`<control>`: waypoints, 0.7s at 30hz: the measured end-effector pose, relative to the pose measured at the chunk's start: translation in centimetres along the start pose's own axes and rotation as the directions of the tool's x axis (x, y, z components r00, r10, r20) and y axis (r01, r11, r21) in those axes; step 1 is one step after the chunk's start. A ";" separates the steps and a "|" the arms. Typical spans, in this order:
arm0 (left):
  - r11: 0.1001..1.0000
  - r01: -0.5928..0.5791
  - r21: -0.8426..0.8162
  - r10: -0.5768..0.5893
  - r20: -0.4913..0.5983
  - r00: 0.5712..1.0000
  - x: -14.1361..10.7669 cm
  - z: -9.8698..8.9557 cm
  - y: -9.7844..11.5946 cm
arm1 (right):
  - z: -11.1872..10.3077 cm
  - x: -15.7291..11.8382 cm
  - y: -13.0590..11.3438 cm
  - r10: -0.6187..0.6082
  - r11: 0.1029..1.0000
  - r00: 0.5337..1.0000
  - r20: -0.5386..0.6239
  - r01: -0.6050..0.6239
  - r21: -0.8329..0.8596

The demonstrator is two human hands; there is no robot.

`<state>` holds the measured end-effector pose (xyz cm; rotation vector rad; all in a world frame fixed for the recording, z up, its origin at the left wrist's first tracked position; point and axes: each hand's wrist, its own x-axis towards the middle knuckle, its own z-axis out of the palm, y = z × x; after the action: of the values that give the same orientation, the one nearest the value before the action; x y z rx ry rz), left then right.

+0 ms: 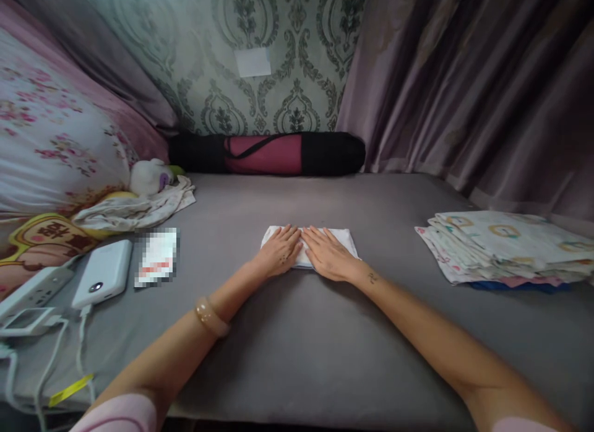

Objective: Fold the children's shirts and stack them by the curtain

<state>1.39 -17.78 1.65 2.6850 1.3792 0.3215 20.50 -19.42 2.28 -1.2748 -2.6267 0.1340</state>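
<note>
A small folded white cloth (344, 239) lies flat on the grey surface (288, 333), near the middle of the view. My left hand (280, 251) rests flat on its left part, fingers stretched out and pointing away from me. On the cloth's middle and right part lies my right hand (327, 252), palm down with the fingers extended. The fingertips of both hands are close together. Part of the cloth is hidden under the hands.
Folded patterned cloths (505, 240) are stacked at the right. At the left are a white power bank (104, 271), a power strip (37, 293) with cables, a pixelated packet (156, 257) and a crumpled cloth (139, 209). A black and red roll bag (266, 153) lies along the back.
</note>
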 end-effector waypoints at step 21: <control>0.995 0.068 0.070 -0.066 -0.042 0.997 -0.2 0.1 0.0 | 0.9 0.4 0.1 0.027 0.999 0.999 -0.027 -0.028 -0.017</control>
<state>1.28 -17.89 1.56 2.6951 1.5163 0.3272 20.10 -19.02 1.41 -1.3099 -2.5946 0.0980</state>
